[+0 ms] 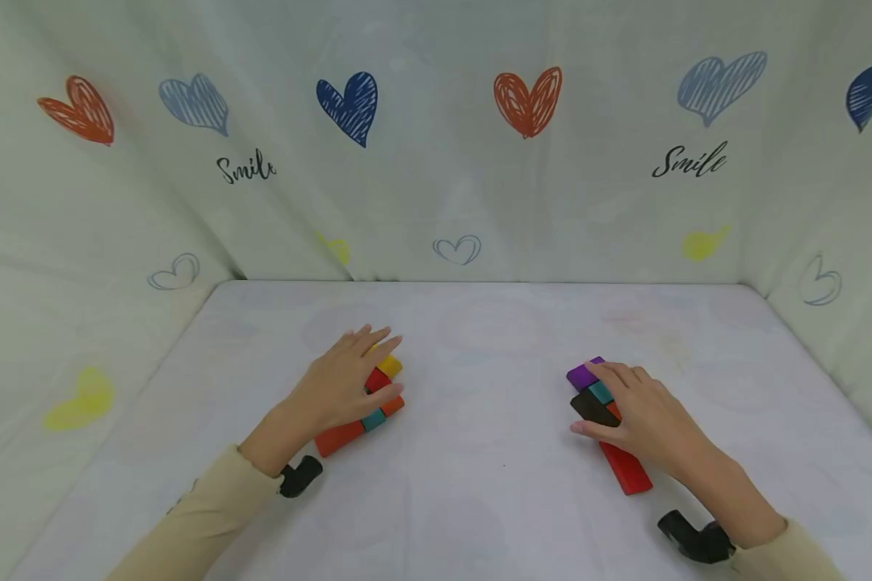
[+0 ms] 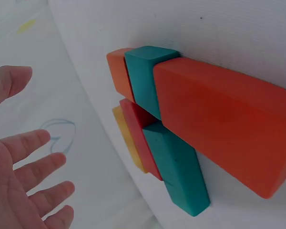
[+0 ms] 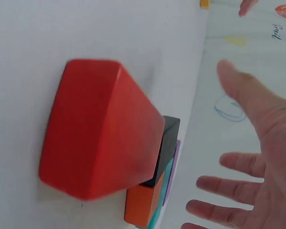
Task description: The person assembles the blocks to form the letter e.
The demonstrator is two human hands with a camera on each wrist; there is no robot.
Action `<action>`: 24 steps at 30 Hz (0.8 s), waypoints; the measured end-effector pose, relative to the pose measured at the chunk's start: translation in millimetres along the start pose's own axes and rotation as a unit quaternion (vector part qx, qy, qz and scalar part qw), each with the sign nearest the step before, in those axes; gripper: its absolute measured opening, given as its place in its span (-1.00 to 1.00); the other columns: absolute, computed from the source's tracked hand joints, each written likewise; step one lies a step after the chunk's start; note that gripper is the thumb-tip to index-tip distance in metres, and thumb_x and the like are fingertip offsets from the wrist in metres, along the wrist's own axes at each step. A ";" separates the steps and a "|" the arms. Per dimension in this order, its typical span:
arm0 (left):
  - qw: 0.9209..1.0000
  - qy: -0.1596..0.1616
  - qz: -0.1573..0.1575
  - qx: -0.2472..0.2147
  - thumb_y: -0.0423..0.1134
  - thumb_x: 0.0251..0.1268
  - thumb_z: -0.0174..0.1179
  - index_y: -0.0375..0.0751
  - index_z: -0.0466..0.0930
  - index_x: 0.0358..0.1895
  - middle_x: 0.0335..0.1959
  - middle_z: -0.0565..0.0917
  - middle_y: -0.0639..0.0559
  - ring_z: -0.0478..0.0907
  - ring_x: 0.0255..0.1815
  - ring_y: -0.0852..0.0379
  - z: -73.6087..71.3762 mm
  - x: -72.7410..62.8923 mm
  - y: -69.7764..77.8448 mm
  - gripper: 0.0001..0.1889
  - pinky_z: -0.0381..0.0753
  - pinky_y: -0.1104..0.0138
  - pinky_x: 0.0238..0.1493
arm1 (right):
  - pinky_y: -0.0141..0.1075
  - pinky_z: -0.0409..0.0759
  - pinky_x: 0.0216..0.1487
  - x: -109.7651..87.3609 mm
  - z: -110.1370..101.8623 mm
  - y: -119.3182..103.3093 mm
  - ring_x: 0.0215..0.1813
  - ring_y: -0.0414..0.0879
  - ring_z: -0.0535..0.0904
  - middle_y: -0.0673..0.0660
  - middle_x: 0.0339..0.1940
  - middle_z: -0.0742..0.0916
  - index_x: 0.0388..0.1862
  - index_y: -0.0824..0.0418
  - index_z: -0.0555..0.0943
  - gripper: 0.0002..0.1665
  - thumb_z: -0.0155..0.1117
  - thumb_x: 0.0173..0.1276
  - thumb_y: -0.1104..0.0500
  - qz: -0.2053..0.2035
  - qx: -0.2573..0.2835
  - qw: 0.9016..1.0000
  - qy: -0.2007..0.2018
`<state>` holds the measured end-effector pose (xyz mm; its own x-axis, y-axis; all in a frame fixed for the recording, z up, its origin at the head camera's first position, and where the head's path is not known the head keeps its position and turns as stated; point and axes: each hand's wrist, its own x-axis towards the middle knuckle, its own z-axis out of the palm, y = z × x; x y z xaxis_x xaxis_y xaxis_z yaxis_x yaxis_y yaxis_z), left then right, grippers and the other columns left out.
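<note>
On the left, a cluster of coloured blocks lies under my left hand (image 1: 337, 386), whose fingers are spread and grip nothing. A long orange-red block (image 2: 224, 124), a small teal block (image 2: 147, 81) and a small orange block (image 2: 118, 74) form one row. Beside it lie a longer teal block (image 2: 178, 169), a red block (image 2: 136, 136) and a yellow block (image 1: 391, 365). Over the right cluster, my right hand (image 1: 650, 415) hovers with relaxed fingers, holding nothing. That cluster has a long red block (image 3: 86, 129), a black block (image 1: 594, 409), and orange (image 3: 142, 205), teal (image 1: 600, 393) and purple (image 1: 580, 376) blocks.
Both clusters lie on a white-covered table (image 1: 480, 484), with a stretch of tabletop between them. A pale curtain printed with hearts (image 1: 528, 105) hangs behind the table and along its sides. Black wrist devices (image 1: 698, 539) sit at both cuffs.
</note>
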<state>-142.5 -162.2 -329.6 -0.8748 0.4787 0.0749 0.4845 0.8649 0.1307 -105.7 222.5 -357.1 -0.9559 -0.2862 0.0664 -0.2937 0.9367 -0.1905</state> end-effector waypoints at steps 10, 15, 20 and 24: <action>0.999 0.000 -0.027 -0.025 0.07 0.20 0.17 -0.12 0.32 0.32 0.33 0.34 -0.13 0.25 0.35 -0.16 8.1 -5.5 -9.0 -0.35 0.53 -0.04 0.00 | 0.16 0.50 -0.02 -5.0 2.8 -5.6 0.15 0.30 0.34 0.45 0.15 0.43 0.17 0.40 0.38 -0.13 0.39 0.06 -0.15 0.047 0.062 0.997 -0.029; 0.997 -0.016 -0.043 -0.056 -0.01 0.22 0.18 -0.15 0.34 0.30 0.31 0.36 -0.16 0.32 0.29 -0.17 10.6 -4.3 -12.5 -0.40 0.54 -0.03 0.00 | 0.14 0.50 0.00 -5.0 6.8 -5.7 0.10 0.29 0.38 0.45 0.09 0.47 0.12 0.47 0.39 -0.19 0.39 0.08 -0.08 0.060 0.071 0.995 -0.038; 0.993 -0.031 -0.050 -0.105 -0.11 0.29 0.14 -0.20 0.33 0.30 0.28 0.37 -0.18 0.31 0.28 -0.16 13.1 2.5 -19.1 -0.46 0.43 0.00 0.16 | 0.06 0.55 -0.06 -3.8 10.5 -4.8 -0.02 0.18 0.43 0.35 -0.06 0.53 0.05 0.45 0.43 -0.28 0.41 0.08 -0.02 0.062 0.075 0.995 -0.034; 0.991 -0.027 -0.042 -0.128 -0.23 0.30 0.11 -0.27 0.35 0.27 0.23 0.40 -0.23 0.32 0.24 -0.20 16.3 9.4 -28.3 -0.52 0.39 -0.02 0.20 | 0.05 0.57 -0.09 -1.5 11.9 -5.5 -0.06 0.16 0.46 0.34 -0.08 0.54 0.05 0.44 0.45 -0.30 0.42 0.08 0.01 0.067 0.074 0.994 -0.039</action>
<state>-164.5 -179.8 -348.7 -0.9078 0.4195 0.0011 0.3884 0.8393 0.3804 -102.7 215.4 -367.8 -0.9824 -0.1810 -0.0451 -0.1560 0.9296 -0.3340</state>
